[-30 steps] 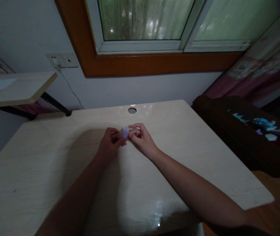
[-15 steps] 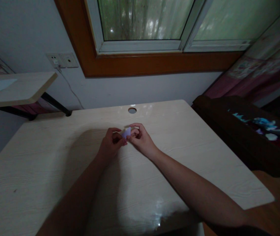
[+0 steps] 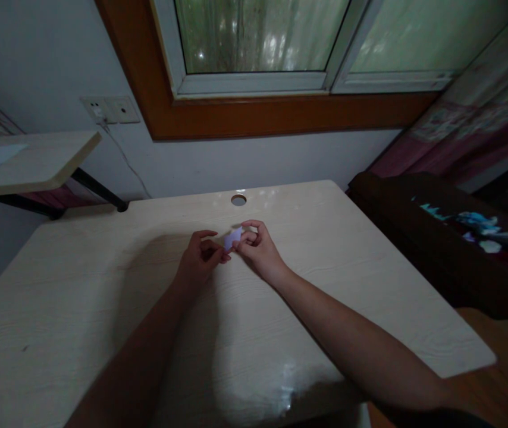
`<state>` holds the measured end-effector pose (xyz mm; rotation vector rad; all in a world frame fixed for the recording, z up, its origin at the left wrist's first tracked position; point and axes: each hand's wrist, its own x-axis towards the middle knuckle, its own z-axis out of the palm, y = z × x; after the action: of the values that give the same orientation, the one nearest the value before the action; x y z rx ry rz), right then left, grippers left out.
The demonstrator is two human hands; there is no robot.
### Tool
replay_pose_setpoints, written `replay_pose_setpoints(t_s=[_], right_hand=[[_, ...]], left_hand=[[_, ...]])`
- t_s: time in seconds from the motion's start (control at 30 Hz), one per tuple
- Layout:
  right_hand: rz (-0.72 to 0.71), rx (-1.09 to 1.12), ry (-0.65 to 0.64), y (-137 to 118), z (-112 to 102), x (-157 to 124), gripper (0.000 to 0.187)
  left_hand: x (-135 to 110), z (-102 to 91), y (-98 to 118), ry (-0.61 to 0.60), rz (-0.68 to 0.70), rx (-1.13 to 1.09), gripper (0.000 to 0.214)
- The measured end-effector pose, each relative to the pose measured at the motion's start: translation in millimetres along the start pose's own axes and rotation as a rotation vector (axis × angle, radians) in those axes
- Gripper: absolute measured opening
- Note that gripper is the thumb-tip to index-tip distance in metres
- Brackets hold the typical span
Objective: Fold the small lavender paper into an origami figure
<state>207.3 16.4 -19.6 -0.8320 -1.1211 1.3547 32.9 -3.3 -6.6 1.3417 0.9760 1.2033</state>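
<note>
A small pale purple piece of folded paper point(image 3: 232, 238) is held up between my hands, over the far middle of the light wood-grain table point(image 3: 325, 238). My right hand point(image 3: 256, 245) pinches its right side between thumb and fingers, with the index finger arched above. On the other side, my left hand point(image 3: 203, 254) is closed in a pinch at the paper's lower left corner. Its index finger stands off the paper. The fingertips partly cover the paper's lower edge, so the folds there cannot be made out.
Beyond the hands, a round cable hole point(image 3: 238, 200) sits near the table's back edge. A raised shelf point(image 3: 49, 160) on black legs stands at the left. A cord point(image 3: 124, 157) hangs from the wall socket point(image 3: 110, 110). Dark furniture point(image 3: 414, 238) with assorted items borders the right.
The paper has shifted slightly right and tilted, and more of its face shows. My right hand has moved a little right with it; my left hand has barely moved.
</note>
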Motion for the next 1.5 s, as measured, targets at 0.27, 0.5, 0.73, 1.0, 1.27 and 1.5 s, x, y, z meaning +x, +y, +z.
replay_pose_setpoints(t_s=[0.27, 0.5, 0.73, 1.0, 1.27, 1.5], right_hand=[[0.012, -0.014, -0.02, -4.0, 2.2, -2.1, 0.052], [0.02, -0.039, -0.044, -7.9, 5.0, -4.6, 0.051], [0.017, -0.083, -0.012, -5.9, 4.9, -5.7, 0.051], [-0.006, -0.084, 0.026, -1.7, 1.6, -3.7, 0.05], [-0.115, -0.055, 0.098, -5.9, 0.2, -2.2, 0.036], [-0.489, -0.616, -0.051, -17.8, 0.6, -10.6, 0.016]], left_hand=[[-1.1, -3.9, -2.4, -0.068, -0.046, 0.182, 0.021], [-0.4, -3.6, 2.4, -0.06, -0.071, 0.269, 0.021], [-0.6, -2.1, 8.9, -0.051, -0.119, 0.231, 0.022], [-0.4, -2.7, 6.2, -0.031, -0.145, 0.191, 0.021], [1.8, -5.3, 4.5, 0.0, -0.157, 0.099, 0.023], [0.8, -5.5, 11.8, -0.015, -0.154, 0.072, 0.023]])
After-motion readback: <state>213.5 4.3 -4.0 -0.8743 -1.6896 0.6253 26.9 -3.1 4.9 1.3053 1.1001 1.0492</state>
